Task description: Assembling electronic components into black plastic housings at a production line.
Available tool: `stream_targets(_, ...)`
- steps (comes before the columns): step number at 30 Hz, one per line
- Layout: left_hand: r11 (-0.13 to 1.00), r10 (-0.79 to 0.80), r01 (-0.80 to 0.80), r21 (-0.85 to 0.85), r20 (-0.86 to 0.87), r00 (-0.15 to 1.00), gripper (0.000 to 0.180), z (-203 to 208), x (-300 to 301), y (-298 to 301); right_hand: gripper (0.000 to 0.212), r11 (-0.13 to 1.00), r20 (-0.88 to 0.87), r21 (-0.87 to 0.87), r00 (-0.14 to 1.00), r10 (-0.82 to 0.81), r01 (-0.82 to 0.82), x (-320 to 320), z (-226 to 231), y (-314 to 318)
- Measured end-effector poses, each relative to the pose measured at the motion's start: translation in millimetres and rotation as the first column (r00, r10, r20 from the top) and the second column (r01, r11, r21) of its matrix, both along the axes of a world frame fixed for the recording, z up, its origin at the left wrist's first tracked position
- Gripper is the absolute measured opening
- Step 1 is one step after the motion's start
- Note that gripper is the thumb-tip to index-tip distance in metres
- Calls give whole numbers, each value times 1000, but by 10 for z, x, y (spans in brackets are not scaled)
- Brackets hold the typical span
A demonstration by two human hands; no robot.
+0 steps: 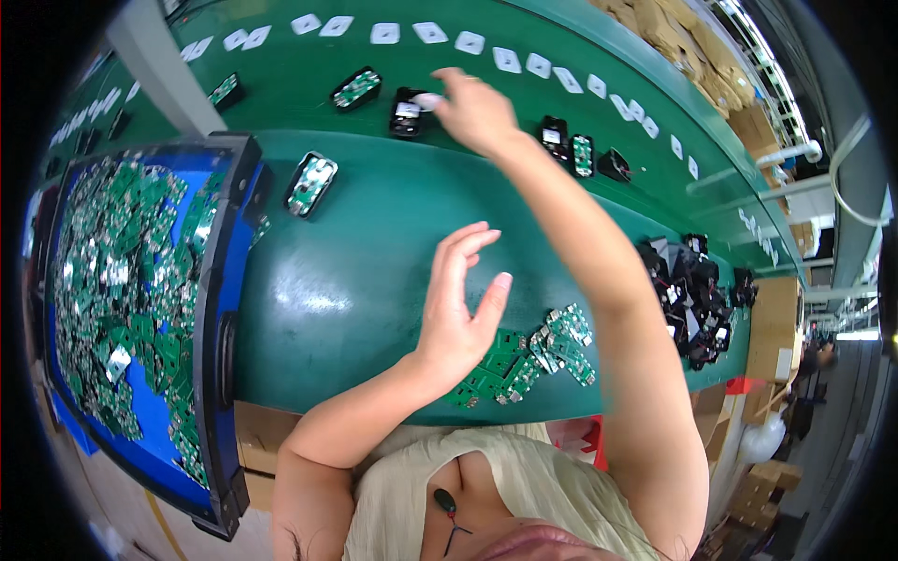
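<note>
My left hand (456,313) hovers palm-inward above the green work surface (365,262), its fingers and thumb apart and holding nothing. Below it, near the front edge, lies a loose pile of green circuit boards (538,355). My right arm stretches across to the far green belt (281,79). There my right hand (475,110) is at a black plastic housing (406,112), with the thumb over the housing's right edge and the index finger held apart from it. Nothing shows in that hand. At the left of the work surface rests another black housing with a board in it (311,185).
A blue bin (150,402) with a black rim, heaped with circuit boards, stands at the left. More black housings (554,136) sit along the belt, beyond them a row of white flat pieces (470,42). Black parts (692,299) are piled at the right beside a cardboard box (774,327).
</note>
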State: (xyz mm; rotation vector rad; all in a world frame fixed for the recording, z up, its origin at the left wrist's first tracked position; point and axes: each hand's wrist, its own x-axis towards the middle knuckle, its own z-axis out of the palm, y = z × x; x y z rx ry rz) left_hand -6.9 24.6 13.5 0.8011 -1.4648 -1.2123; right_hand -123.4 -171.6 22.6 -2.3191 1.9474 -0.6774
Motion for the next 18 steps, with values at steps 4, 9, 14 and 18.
stream_targets(4, 998, 61, -61, -12, 16, 998, 34, 4, 16, -50, 28, 988, -17, 139, 997, -71, 73, 332, -141, -207)
stream_targets(9, 972, 175, -163, -171, 62, 983, 28, 48, 39, -91, 33, 993, 103, -91, 991, 83, -74, 255, -53, 105)
stream_targets(14, 830, 477, -338, -444, 251, 842, 48, 140, 122, -161, 37, 857, -310, -276, 884, 349, -436, 1, 277, 900)
stream_targets(18, 987, 151, -130, -96, 263, 953, 53, 124, 71, -181, 30, 803, -322, -265, 834, 448, -534, -183, 376, 1550)
